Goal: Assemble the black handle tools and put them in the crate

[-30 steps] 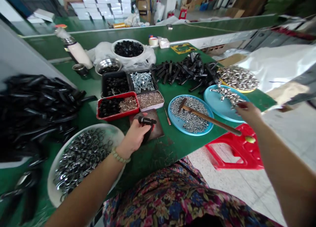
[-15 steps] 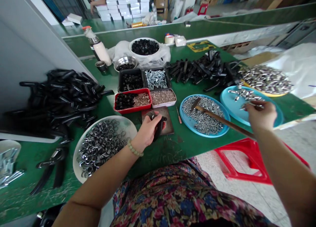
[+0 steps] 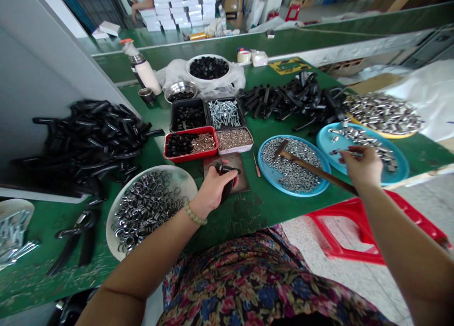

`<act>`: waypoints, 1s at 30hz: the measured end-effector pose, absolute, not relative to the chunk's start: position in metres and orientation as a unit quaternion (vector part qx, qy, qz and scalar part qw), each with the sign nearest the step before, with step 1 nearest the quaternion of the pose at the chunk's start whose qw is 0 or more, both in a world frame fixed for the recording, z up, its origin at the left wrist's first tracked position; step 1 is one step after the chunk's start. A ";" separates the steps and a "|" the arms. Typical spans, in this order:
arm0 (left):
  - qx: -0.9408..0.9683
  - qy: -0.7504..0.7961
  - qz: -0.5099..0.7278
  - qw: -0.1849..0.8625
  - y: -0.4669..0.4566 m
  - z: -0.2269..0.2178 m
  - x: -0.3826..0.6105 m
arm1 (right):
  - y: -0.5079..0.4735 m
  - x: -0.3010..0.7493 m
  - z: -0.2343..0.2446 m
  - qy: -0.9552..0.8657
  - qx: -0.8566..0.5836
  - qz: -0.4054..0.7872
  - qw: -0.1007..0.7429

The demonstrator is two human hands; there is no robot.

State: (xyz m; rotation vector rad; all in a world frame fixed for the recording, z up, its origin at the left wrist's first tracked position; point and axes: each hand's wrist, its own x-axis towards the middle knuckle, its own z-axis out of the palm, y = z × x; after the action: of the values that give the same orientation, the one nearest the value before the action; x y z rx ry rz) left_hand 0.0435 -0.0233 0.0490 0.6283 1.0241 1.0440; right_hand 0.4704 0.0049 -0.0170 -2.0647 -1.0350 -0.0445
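My left hand [image 3: 212, 189] is closed round a black handle part [image 3: 225, 174], holding it over a small dark metal plate [image 3: 237, 161] on the green table. My right hand [image 3: 359, 164] hovers above the right-hand blue plate [image 3: 400, 172] and pinches a small silver metal piece [image 3: 340, 152] between its fingertips. Several more silver pieces lie on that plate. A wooden-handled hammer [image 3: 312, 169] rests across the other blue plate [image 3: 266, 171], which is full of small nuts.
A white bowl of metal rings [image 3: 147, 207] sits left of my left hand. Behind it are a red tray [image 3: 189, 144] and black trays of small parts. Piles of black handles [image 3: 88, 136] lie left and rear right. A red stool [image 3: 340, 222] stands under the table's edge.
My right hand has drawn slightly left and toward me over the blue plate, still pinching a silver piece. My left hand has turned the black part a little on the dark plate.
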 end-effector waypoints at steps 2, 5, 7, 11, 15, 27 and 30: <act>0.280 0.460 0.474 0.696 -0.022 0.049 0.043 | 0.006 0.467 -0.016 -0.373 -0.796 0.051 0.474; 0.232 0.461 0.481 0.709 -0.022 0.052 0.043 | 0.007 0.465 -0.013 -0.349 -0.780 0.042 0.517; 0.221 0.454 0.478 0.718 -0.022 0.055 0.043 | 0.008 0.464 -0.011 -0.337 -0.788 0.058 0.512; 0.281 0.451 0.496 0.687 -0.026 0.056 0.044 | 0.010 0.464 -0.010 -0.300 -0.778 0.165 0.527; 0.329 0.447 0.508 0.659 -0.026 0.053 0.044 | 0.012 0.467 -0.012 -0.254 -0.755 0.188 0.574; 0.336 0.464 0.467 0.674 -0.028 0.055 0.050 | 0.011 0.460 -0.005 -0.166 -0.674 0.310 0.650; 0.358 0.465 0.464 0.664 -0.027 0.054 0.051 | 0.016 0.460 0.001 -0.128 -0.633 0.346 0.680</act>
State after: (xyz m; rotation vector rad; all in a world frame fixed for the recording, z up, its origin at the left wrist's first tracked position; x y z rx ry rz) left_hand 0.0510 -0.0270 0.0542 0.8092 1.0498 1.0479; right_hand 0.4601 0.0158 0.0006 -1.4215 -0.2867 0.7761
